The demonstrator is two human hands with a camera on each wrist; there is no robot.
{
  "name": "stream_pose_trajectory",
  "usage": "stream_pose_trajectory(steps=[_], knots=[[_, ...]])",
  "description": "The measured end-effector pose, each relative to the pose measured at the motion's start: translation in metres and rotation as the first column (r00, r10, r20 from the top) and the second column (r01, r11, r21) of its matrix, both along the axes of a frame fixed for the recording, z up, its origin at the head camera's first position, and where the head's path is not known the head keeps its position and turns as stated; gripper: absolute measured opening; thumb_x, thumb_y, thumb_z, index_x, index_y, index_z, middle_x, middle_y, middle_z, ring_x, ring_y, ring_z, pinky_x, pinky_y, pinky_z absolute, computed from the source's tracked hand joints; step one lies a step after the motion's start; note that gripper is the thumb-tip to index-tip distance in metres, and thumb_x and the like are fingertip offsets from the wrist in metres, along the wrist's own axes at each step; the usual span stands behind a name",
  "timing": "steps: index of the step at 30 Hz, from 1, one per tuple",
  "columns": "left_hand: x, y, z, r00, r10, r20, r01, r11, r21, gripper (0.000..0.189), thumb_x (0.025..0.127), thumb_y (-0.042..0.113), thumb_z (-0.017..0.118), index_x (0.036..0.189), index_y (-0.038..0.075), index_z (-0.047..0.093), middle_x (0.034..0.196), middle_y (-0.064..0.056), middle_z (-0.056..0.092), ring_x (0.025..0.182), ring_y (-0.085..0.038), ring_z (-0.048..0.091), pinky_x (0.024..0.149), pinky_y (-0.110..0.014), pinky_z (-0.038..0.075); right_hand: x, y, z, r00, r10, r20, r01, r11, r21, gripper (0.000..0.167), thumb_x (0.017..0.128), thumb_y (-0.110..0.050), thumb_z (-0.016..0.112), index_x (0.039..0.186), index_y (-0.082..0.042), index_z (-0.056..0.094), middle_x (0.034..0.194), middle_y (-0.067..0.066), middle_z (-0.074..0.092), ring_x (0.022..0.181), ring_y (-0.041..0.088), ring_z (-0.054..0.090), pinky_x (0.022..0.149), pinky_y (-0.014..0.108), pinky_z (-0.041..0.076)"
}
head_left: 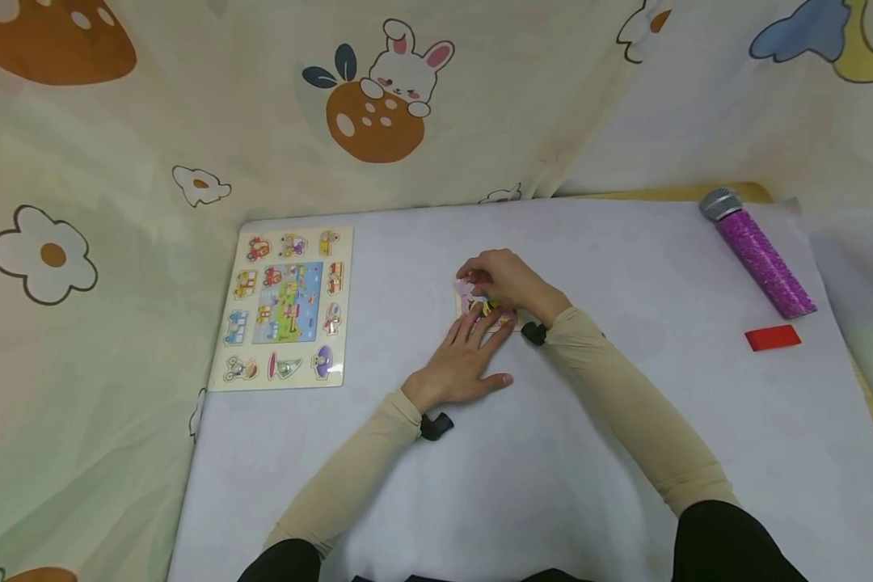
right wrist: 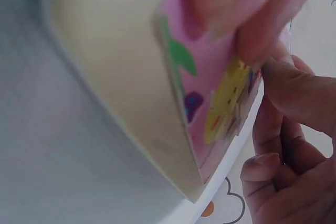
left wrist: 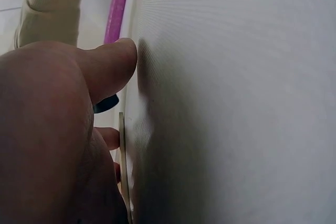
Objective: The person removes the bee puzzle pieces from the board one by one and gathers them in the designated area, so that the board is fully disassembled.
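Note:
A small pale board [right wrist: 115, 61] lies on the white table, carrying a pink picture puzzle piece [right wrist: 202, 69] with green, purple and yellow shapes. My right hand [head_left: 512, 283] bends over the far side, pinching at the piece with thumb and fingertips. Spread almost straight, the fingers of my left hand [head_left: 460, 364] rest on the near edge of the board. The left thumb points off to the side, apart from the board. Much of the picture is hidden beneath both hands in the head view.
A wooden peg puzzle [head_left: 337, 343] with vehicle pictures lies on the left. Over on the right are a glittery purple microphone [head_left: 767, 263] and a red rectangular block [head_left: 773, 338]. Patterned cloth [head_left: 247, 121] hangs behind the white table cover [head_left: 589, 493].

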State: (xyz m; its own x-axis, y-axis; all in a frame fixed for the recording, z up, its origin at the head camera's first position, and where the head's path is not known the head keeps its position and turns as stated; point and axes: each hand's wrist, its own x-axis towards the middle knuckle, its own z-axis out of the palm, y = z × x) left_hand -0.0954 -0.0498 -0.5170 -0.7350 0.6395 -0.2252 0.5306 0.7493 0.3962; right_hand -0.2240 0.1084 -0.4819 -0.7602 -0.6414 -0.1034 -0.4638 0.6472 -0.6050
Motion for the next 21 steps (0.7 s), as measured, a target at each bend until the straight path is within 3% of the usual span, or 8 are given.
stream_pose_trajectory(steps=[5, 9, 12, 21], knots=[[0.000, 0.000, 0.000, 1.000, 0.004, -0.001, -0.004, 1.000, 0.029, 0.087, 0.107, 0.057, 0.054, 0.173, 0.023, 0.008, 0.180, -0.003, -0.002, 0.166, -0.032, -0.015, 0.134, -0.051, -0.001, -0.001, 0.004, 0.000, 0.999, 0.016, -0.032, -0.017, 1.000, -0.023, 0.032, 0.099, -0.004, 0.073, 0.131, -0.005, 0.071, 0.112, 0.013, 0.074, 0.105, 0.030, 0.069, 0.095, 0.046, 0.056], [-0.001, 0.001, -0.004, 1.000, 0.012, 0.026, -0.013, 0.998, 0.056, 0.088, 0.106, 0.055, 0.056, 0.173, 0.023, 0.008, 0.180, -0.004, -0.004, 0.165, -0.031, -0.018, 0.134, -0.051, -0.003, -0.003, 0.017, 0.003, 0.999, -0.016, -0.044, 0.012, 0.997, -0.081, 0.031, 0.098, -0.003, 0.074, 0.129, -0.003, 0.071, 0.108, 0.014, 0.073, 0.101, 0.031, 0.068, 0.092, 0.047, 0.055], [-0.001, 0.001, -0.007, 0.999, 0.016, 0.039, -0.019, 0.998, 0.063, 0.088, 0.106, 0.054, 0.056, 0.173, 0.022, 0.009, 0.180, -0.004, -0.004, 0.165, -0.031, -0.019, 0.134, -0.050, -0.005, -0.006, 0.033, 0.003, 0.997, -0.068, -0.041, 0.064, 0.993, -0.099, 0.032, 0.097, -0.002, 0.074, 0.129, -0.003, 0.072, 0.107, 0.014, 0.073, 0.099, 0.030, 0.068, 0.091, 0.047, 0.054], [0.001, 0.003, 0.002, 1.000, 0.014, -0.004, -0.014, 1.000, -0.002, 0.088, 0.106, 0.059, 0.054, 0.173, 0.022, 0.010, 0.180, -0.004, -0.001, 0.166, -0.032, -0.012, 0.135, -0.048, -0.001, -0.012, 0.088, 0.002, 0.973, -0.232, -0.008, 0.230, 0.969, -0.091, 0.032, 0.097, 0.000, 0.072, 0.129, -0.007, 0.073, 0.107, 0.015, 0.072, 0.100, 0.030, 0.066, 0.090, 0.046, 0.050]])
